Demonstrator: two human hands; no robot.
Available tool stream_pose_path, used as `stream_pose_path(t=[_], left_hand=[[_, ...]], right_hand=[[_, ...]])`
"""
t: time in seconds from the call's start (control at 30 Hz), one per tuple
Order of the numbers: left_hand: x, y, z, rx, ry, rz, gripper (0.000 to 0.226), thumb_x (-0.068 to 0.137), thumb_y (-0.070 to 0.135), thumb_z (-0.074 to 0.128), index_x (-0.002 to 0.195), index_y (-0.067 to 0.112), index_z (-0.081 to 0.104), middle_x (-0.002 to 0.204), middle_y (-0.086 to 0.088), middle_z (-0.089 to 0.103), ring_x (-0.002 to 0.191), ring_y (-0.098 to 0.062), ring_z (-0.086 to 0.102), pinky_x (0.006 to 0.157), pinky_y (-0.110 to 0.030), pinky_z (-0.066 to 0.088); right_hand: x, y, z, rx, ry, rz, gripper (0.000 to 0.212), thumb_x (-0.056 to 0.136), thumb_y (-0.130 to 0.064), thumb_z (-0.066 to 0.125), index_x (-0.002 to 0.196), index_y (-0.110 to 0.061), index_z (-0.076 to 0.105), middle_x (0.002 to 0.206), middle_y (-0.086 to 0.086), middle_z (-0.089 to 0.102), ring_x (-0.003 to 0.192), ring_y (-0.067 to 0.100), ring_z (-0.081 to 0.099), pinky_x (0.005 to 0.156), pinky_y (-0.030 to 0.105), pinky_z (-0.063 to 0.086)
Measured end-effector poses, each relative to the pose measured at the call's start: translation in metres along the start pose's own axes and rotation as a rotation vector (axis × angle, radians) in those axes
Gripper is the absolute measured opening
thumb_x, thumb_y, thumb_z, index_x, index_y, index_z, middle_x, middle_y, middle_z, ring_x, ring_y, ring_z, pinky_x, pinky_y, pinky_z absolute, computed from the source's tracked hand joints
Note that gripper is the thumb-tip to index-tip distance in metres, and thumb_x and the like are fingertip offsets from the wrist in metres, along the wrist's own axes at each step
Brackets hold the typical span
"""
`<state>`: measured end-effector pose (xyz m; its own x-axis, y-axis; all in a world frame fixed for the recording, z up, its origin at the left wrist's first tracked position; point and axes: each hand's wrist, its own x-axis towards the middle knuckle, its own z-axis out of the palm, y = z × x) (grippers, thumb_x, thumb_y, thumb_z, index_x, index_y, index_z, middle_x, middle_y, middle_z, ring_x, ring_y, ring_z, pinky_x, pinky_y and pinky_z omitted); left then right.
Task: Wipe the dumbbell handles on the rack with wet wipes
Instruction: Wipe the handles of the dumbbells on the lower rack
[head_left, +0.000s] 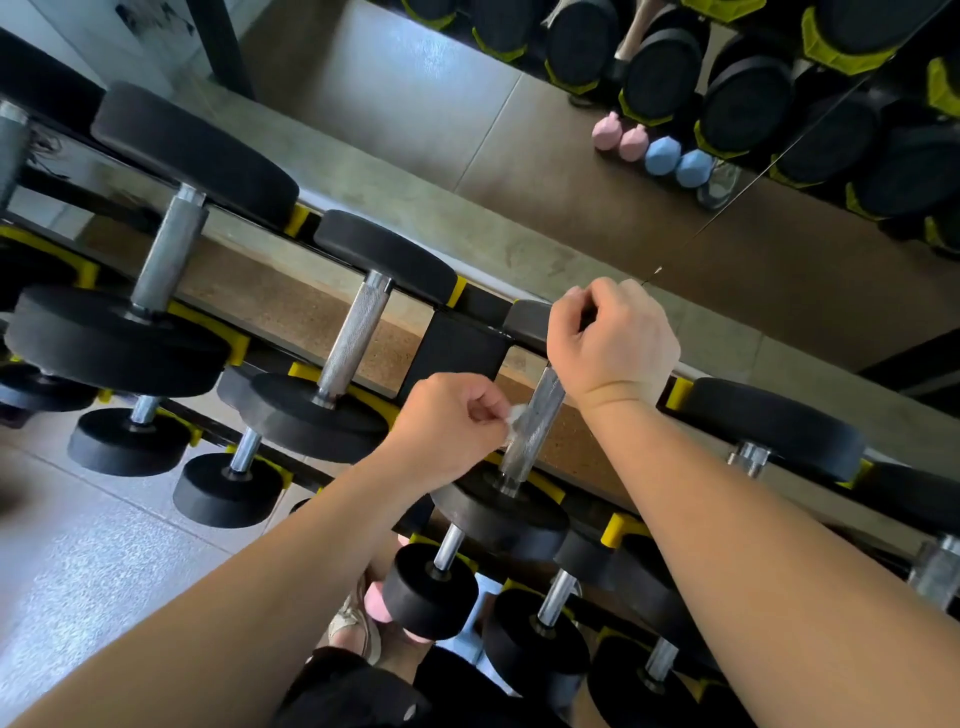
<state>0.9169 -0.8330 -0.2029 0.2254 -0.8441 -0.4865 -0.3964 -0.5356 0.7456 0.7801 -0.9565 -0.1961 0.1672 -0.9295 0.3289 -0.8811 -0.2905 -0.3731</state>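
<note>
A black and yellow dumbbell rack (457, 340) runs slantwise across the view with several black dumbbells on its tiers. My left hand (447, 431) pinches a small white wet wipe (514, 423) against the knurled steel handle (532, 426) of a top-tier dumbbell. My right hand (610, 338) is curled over the far head of that same dumbbell, hiding most of it. The near head (501, 514) sits in a yellow cradle. Two more top-tier handles (353, 338) (166, 249) lie to the left.
A mirror (571, 130) behind the rack reflects more dumbbells and small pink and blue weights (649, 148). Lower tiers hold smaller dumbbells (431, 590). My sandalled foot (358, 623) stands on the grey floor (93, 561) below.
</note>
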Motion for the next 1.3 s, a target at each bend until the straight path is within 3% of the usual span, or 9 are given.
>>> stream_pose_path(t=[0.17,0.27,0.4,0.57,0.7,0.8,0.9,1.1,1.3], left_hand=[[0.001,-0.014,-0.023,0.0,0.094,-0.06,0.024,0.103,0.021,0.06,0.125,0.025,0.07,0.092,0.009,0.072,0.06,-0.001,0.063,0.053,-0.016,0.05],[0.01,0.003,-0.008,-0.019,-0.011,-0.03,0.022,0.106,0.025,0.055,0.121,0.028,0.071,0.092,0.009,0.072,0.062,0.0,0.061,0.056,-0.017,0.049],[0.016,0.015,0.022,-0.081,-0.138,-0.117,0.025,0.108,0.026,0.052,0.124,0.026,0.071,0.112,0.011,0.068,0.097,-0.009,0.061,0.08,-0.024,0.044],[0.02,0.005,0.023,-0.049,-0.046,-0.146,0.025,0.104,0.036,0.06,0.09,0.019,0.074,0.071,0.001,0.064,0.058,-0.013,0.054,0.049,-0.021,0.044],[0.016,-0.002,0.025,0.282,-0.1,-0.057,0.027,0.104,0.032,0.055,0.092,0.013,0.069,0.084,-0.006,0.069,0.074,-0.023,0.066,0.068,-0.041,0.061],[0.014,-0.011,0.018,0.439,-0.075,-0.091,0.024,0.107,0.031,0.045,0.102,0.013,0.061,0.096,-0.007,0.064,0.081,-0.021,0.062,0.065,-0.033,0.052],[0.019,-0.004,0.001,0.333,0.087,-0.084,0.022,0.108,0.029,0.044,0.105,0.014,0.06,0.092,-0.004,0.062,0.076,-0.016,0.061,0.055,-0.025,0.04],[0.018,0.01,0.002,0.145,-0.228,0.035,0.018,0.106,0.027,0.057,0.106,0.022,0.074,0.093,0.012,0.069,0.084,-0.003,0.063,0.071,-0.018,0.046],[0.023,0.002,0.015,0.088,-0.126,0.038,0.017,0.103,0.02,0.061,0.09,0.024,0.071,0.09,0.009,0.069,0.085,-0.012,0.066,0.071,-0.026,0.054]], right_hand=[[0.0,0.001,0.0,-0.012,-0.028,0.001,0.032,0.095,-0.039,0.041,0.068,-0.023,0.045,0.067,-0.001,0.047,0.059,0.022,0.043,0.054,0.021,0.015],[0.001,0.002,0.0,-0.012,-0.027,0.002,0.03,0.094,-0.039,0.042,0.068,-0.023,0.045,0.068,-0.001,0.047,0.06,0.023,0.043,0.054,0.021,0.014],[0.0,-0.001,-0.001,-0.004,-0.006,0.005,0.031,0.094,-0.039,0.041,0.068,-0.023,0.043,0.067,-0.002,0.045,0.06,0.022,0.041,0.054,0.02,0.012],[0.0,-0.001,0.0,0.0,0.025,-0.005,0.03,0.093,-0.037,0.044,0.067,-0.024,0.04,0.066,-0.003,0.042,0.058,0.021,0.037,0.054,0.02,0.01],[0.0,-0.001,-0.001,-0.006,-0.003,-0.009,0.03,0.094,-0.038,0.043,0.067,-0.024,0.041,0.065,-0.003,0.043,0.058,0.021,0.039,0.053,0.02,0.012],[0.0,0.002,0.001,-0.008,-0.018,-0.019,0.031,0.095,-0.038,0.043,0.068,-0.024,0.042,0.065,-0.001,0.045,0.058,0.021,0.041,0.053,0.02,0.014],[0.001,0.004,0.002,-0.011,-0.038,-0.013,0.031,0.096,-0.038,0.043,0.068,-0.024,0.044,0.065,0.0,0.047,0.058,0.022,0.043,0.052,0.022,0.02],[0.001,0.002,0.002,0.015,-0.038,-0.002,0.031,0.095,-0.037,0.044,0.068,-0.023,0.045,0.066,0.0,0.048,0.059,0.023,0.045,0.048,0.026,0.033],[0.001,0.001,0.002,-0.005,-0.046,0.002,0.032,0.095,-0.039,0.043,0.068,-0.023,0.047,0.067,-0.001,0.049,0.06,0.022,0.046,0.048,0.027,0.036]])
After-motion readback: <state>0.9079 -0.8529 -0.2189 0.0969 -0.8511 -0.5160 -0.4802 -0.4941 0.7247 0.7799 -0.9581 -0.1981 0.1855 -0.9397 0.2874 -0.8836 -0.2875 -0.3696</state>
